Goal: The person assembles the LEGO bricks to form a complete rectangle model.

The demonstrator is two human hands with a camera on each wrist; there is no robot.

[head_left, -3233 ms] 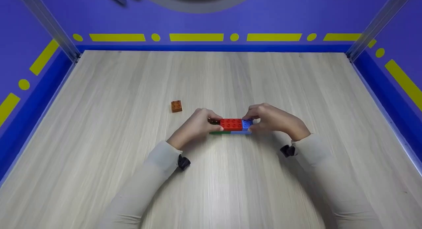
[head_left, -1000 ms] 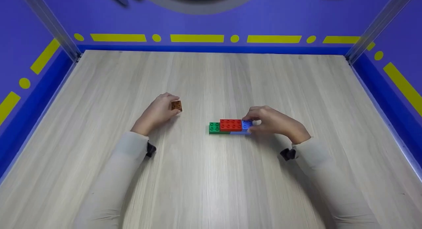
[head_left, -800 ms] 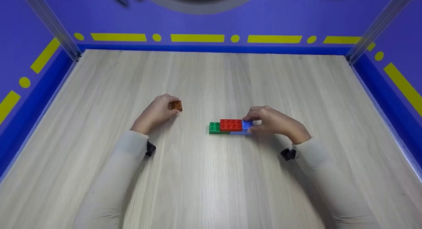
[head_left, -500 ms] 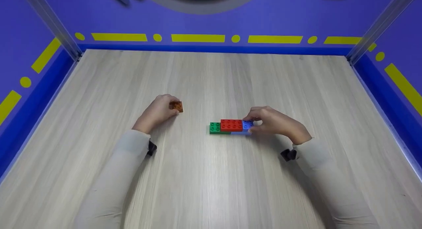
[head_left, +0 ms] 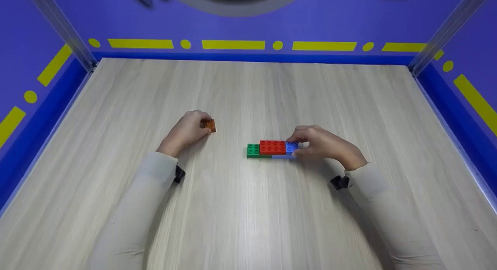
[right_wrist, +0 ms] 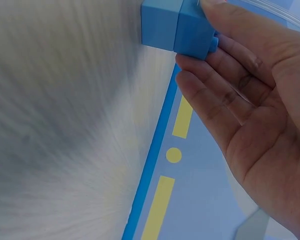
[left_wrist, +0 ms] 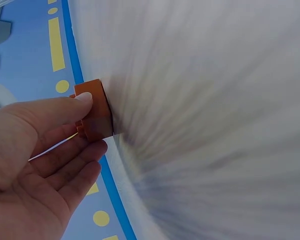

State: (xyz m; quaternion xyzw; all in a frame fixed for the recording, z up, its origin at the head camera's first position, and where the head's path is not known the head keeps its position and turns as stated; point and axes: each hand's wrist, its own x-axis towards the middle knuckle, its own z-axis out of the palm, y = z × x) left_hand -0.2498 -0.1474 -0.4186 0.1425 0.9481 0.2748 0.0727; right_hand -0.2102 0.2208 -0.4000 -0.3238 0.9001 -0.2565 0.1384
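Observation:
My left hand (head_left: pixel 187 129) pinches a small orange-brown toy building brick (head_left: pixel 210 126) between thumb and fingers. In the left wrist view the thumb presses one side of this brick (left_wrist: pixel 99 117), whose flat underside faces the table. To the right lies a two-layer row of joined bricks. A red brick (head_left: pixel 272 147) and a small blue brick (head_left: pixel 290 147) form its upper layer; a green brick (head_left: pixel 252 149) and a longer blue brick (head_left: pixel 280 157) lie beneath. The right hand (head_left: pixel 322 143) grips the row's right end, thumb and fingers on the upper blue brick (right_wrist: pixel 196 32).
Both hands work over a pale wood-grain table (head_left: pixel 233 215). Blue-purple panels (head_left: pixel 334 21) with yellow marks stand along its back and sides. Bare tabletop separates the orange-brown brick from the joined row.
From the left end of the row, my left hand has moved left and back to the orange-brown brick and taken hold of it. The right hand stays on the row's right end.

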